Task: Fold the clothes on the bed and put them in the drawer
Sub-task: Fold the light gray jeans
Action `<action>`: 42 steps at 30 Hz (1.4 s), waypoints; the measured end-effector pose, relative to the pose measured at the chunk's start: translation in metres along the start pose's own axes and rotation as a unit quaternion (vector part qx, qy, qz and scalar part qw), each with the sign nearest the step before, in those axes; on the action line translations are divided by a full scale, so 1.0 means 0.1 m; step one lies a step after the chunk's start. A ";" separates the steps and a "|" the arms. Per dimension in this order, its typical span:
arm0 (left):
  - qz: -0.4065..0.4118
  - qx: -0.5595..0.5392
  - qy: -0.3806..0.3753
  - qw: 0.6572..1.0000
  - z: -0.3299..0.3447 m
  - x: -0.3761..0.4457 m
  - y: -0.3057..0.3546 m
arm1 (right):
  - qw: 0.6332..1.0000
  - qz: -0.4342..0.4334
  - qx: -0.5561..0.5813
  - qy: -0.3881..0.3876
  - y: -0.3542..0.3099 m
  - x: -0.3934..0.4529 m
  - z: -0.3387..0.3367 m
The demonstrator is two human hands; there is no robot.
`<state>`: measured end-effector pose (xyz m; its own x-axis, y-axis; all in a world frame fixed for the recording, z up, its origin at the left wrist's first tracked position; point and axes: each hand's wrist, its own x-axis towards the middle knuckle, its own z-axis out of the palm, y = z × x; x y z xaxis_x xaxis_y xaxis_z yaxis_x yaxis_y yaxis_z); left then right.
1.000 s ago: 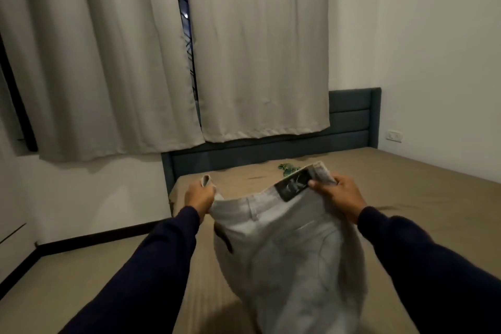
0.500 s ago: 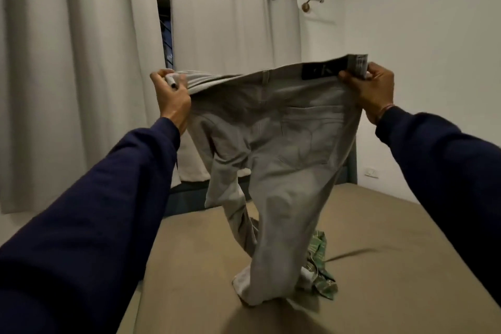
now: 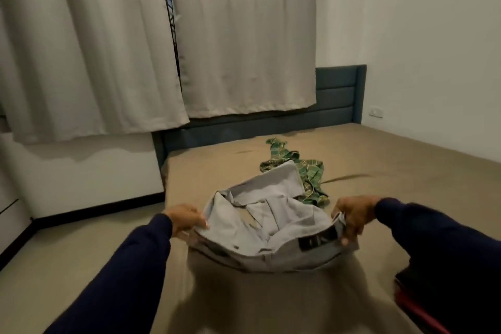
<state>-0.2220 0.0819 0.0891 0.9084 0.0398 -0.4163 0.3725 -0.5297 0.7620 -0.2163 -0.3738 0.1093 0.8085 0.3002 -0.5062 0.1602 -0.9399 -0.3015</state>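
Head view: light grey trousers (image 3: 260, 228) lie bunched on the near part of the bed (image 3: 393, 160), waistband toward the camera, legs crumpled toward the far side. Left hand (image 3: 185, 219) grips the left end of the waistband, fingers curled round the cloth; right hand (image 3: 352, 215) grips the right end beside a dark label, fingers clamped on the fabric. A green checked garment (image 3: 295, 167) lies just beyond the trousers, unfolded, the trouser leg overlapping its near edge. Dark item with a red edge (image 3: 414, 304) at near right, too cut off to identify. No drawer in view. Judgement: task at an early stage; trousers not yet flat or folded, green garment untouched, nothing visibly stowed.
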 end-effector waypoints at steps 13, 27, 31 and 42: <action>-0.070 0.519 -0.058 0.850 0.99 -0.41 -1.23 | 0.967 0.131 -0.167 -0.144 -0.27 -0.07 1.70; 0.358 0.459 0.137 0.802 2.57 -0.06 -1.42 | 0.897 -0.100 -0.166 0.396 -0.76 0.85 3.00; 0.429 0.433 0.178 0.773 2.54 -0.06 -1.48 | 0.875 -0.137 -0.174 0.431 -0.70 0.80 2.90; 0.612 0.426 0.162 0.646 2.64 -0.32 -1.95 | 0.854 -0.245 -0.207 0.410 -0.57 0.39 3.39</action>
<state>-0.3736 -0.0395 -0.1776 0.4663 -0.7490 0.4708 -0.7783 -0.6003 -0.1842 -0.3857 -0.2530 -0.1669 0.6848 0.6183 0.3857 0.6418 -0.7624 0.0825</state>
